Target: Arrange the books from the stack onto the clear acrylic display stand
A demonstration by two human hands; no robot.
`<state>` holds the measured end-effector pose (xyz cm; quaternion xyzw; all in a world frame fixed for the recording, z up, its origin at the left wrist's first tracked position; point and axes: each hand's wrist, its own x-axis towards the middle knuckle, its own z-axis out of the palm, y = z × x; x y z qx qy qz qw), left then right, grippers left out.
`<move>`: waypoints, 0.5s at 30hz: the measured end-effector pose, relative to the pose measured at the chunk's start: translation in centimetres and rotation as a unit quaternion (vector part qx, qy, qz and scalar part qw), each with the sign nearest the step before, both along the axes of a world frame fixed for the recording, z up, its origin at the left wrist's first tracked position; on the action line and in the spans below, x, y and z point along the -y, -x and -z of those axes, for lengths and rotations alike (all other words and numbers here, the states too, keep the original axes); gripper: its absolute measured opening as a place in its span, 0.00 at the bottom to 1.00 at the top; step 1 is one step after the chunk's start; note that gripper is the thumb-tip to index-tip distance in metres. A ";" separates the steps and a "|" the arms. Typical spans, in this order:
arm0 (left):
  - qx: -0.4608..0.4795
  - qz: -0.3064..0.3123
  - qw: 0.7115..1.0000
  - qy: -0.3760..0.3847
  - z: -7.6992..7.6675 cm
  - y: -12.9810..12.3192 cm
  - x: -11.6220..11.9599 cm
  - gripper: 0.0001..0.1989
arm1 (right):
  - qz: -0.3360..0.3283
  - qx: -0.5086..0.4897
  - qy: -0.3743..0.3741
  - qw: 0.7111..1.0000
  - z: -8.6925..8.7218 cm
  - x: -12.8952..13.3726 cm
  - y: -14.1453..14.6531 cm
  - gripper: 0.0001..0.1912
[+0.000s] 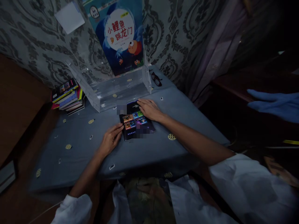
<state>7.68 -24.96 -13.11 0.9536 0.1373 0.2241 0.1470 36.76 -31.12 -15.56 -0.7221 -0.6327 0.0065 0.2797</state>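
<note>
A dark book (131, 124) with small colourful pictures on its cover lies on the table, parts of it blurred by blocky patches. My left hand (111, 139) rests on the tabletop with its fingertips against the book's left edge, fingers loosely bent and not wrapped around it. Across the upper right corner of the cover lies my right hand (149, 109), fingers stretched out flat. Just behind the book stands a clear acrylic rack (121, 93). A blue picture book (105, 40) with an orange fish leans upright at the rack's back.
Several books are piled in a stack (70, 95) at the table's left rear. Dark-framed glasses (156, 79) lie right of the rack. A blue-grey cloth (81, 161) covers the table. A patterned wall is behind, and a blue glove-like shape (275, 104) appears at far right.
</note>
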 end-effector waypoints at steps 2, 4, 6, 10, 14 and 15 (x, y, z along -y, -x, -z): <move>0.009 0.021 1.000 -0.009 0.0 0.8 1.0 0.16 | 0.002 0.008 0.002 1.000 -0.2 0.1 0.1 0.23; 0.012 0.037 0.999 -0.019 -0.2 1.6 2.0 0.16 | 0.004 0.015 0.011 1.000 -0.4 0.2 0.2 0.23; 0.008 0.048 0.999 -0.024 -0.4 2.1 2.8 0.17 | 0.008 0.019 0.023 1.000 -0.7 0.4 0.4 0.24; 0.004 0.066 0.997 -0.033 -0.9 2.6 3.8 0.19 | 0.016 0.022 0.029 0.999 -1.1 0.5 0.7 0.23; -0.015 0.086 0.995 -0.049 -1.3 2.2 4.1 0.19 | 0.019 0.020 0.027 0.999 -1.1 0.5 0.8 0.23; -0.022 0.091 0.994 -0.052 -1.4 2.0 4.2 0.19 | 0.019 0.020 0.029 0.999 -1.1 0.5 0.8 0.23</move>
